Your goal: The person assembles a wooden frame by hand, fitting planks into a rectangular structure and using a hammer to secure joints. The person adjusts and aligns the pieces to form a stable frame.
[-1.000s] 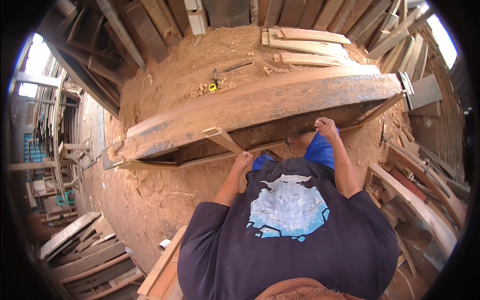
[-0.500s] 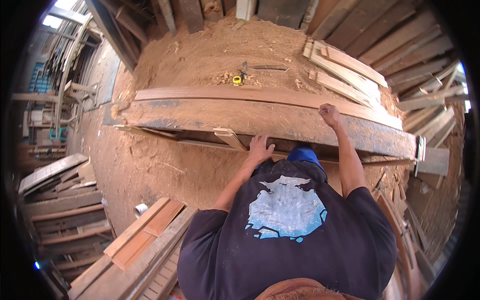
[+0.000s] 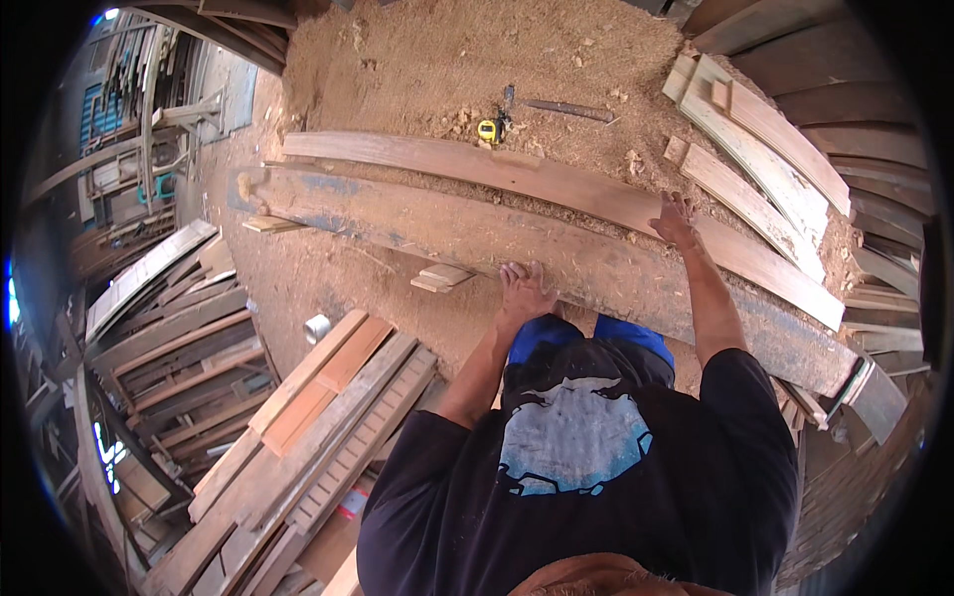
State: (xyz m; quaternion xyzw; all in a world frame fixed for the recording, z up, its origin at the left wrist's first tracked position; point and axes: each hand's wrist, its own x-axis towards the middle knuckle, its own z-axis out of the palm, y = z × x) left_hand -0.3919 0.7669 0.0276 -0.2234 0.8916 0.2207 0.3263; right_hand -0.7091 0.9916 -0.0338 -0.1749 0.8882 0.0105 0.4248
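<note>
A thick, dusty wooden beam (image 3: 427, 223) lies across in front of me, its surface strewn with shavings. My left hand (image 3: 527, 293) rests on the beam's near edge, fingers spread and holding nothing. Just beyond the beam runs a long reddish plank (image 3: 586, 191), with a narrow gap between the two at the left. My right hand (image 3: 676, 221) reaches over the beam onto this plank, its fingers bent at the plank's far edge. Past the plank, a yellow tape measure (image 3: 488, 130) sits on the sawdust beside a long, thin dark tool (image 3: 568, 107).
Pale boards (image 3: 757, 159) lie at the far right. Short wood pieces (image 3: 442, 277) show beside the beam's near side. Stacked boards (image 3: 298, 437) and a white roll-shaped thing (image 3: 317, 328) are at the near left. A metal plate (image 3: 874, 402) stands by the beam's right end.
My right hand has gone from a closed fist above the beam to the plank beyond it. My left hand now lies on the beam's near edge. The view has shifted and turned.
</note>
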